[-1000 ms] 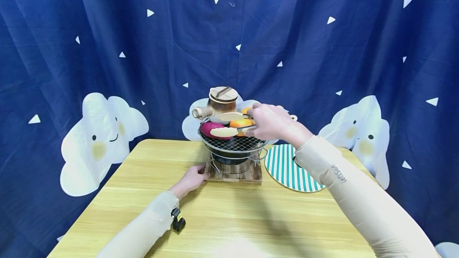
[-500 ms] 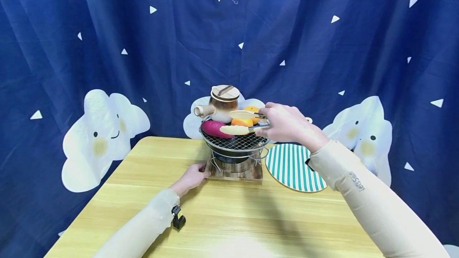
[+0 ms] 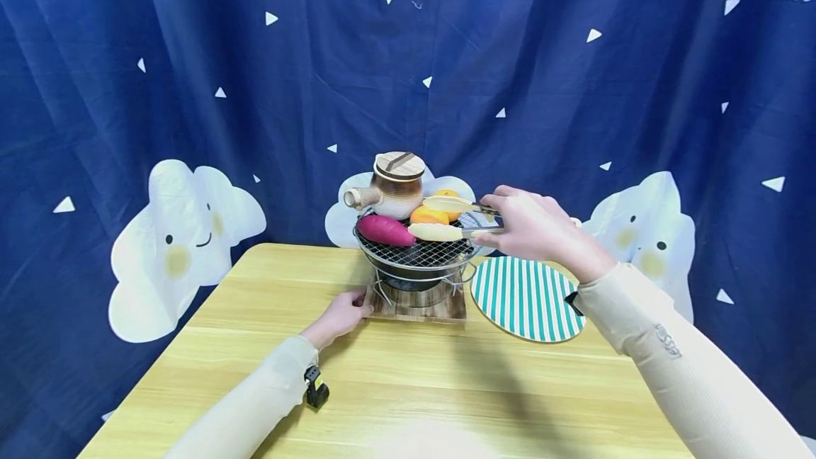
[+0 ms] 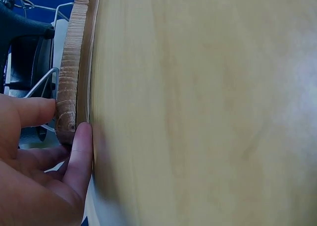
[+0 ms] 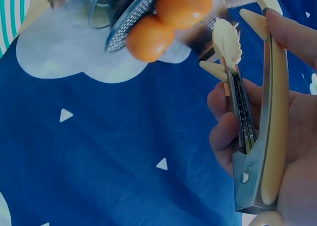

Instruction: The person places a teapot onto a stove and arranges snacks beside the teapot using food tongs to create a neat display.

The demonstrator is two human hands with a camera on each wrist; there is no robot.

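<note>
My right hand (image 3: 535,225) holds a pair of tongs (image 5: 275,132) with cream scalloped tips; its two arms stand apart with nothing between them. In the head view the tips overlap the grill's right half, just right of a purple sweet potato (image 3: 385,230). The sweet potato lies at the front left of the round mesh grill (image 3: 430,255). Beside it sit two oranges (image 5: 149,38), one partly behind the other. My left hand (image 3: 338,319) pinches the left front corner of the wooden base board (image 4: 72,62) under the grill, thumb on top and fingers at the side and below.
A ribbed clay pot (image 3: 401,198) with a wooden lid and side handle stands at the grill's back left. A round green-and-white striped mat (image 3: 519,299) lies right of the base on the wooden table (image 3: 357,402). A blue curtain (image 3: 408,48) hangs behind.
My right hand has drawn the tongs to the right, so their tips no longer overlap the sweet potato. My left hand stays at the board's corner.
</note>
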